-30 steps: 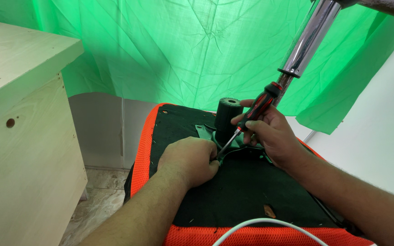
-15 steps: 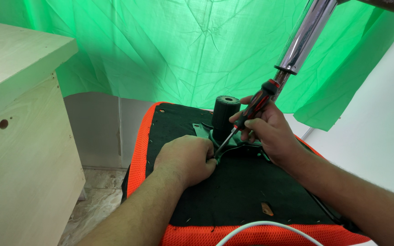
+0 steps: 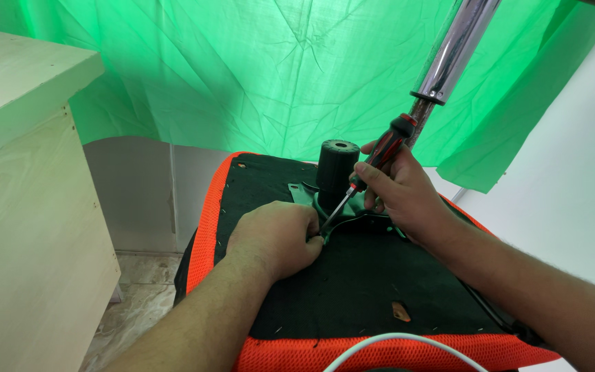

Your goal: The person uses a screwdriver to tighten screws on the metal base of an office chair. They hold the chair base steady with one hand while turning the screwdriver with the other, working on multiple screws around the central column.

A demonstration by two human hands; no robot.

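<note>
The right hand (image 3: 397, 196) grips a red-and-black screwdriver (image 3: 379, 162), its tip at the metal mounting plate (image 3: 352, 210) on the upturned chair seat (image 3: 352, 289). The left hand (image 3: 277, 238) is clenched beside the tip, pinching something hidden. A slip of the angled blade could jab those fingers. Compared with a second ago, the hands and tool sit nearly unchanged; only the view shifts slightly.

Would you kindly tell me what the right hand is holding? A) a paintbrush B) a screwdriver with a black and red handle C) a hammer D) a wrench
B: the right hand grips a screwdriver whose tip points down at the metal plate beside the left hand.
</note>
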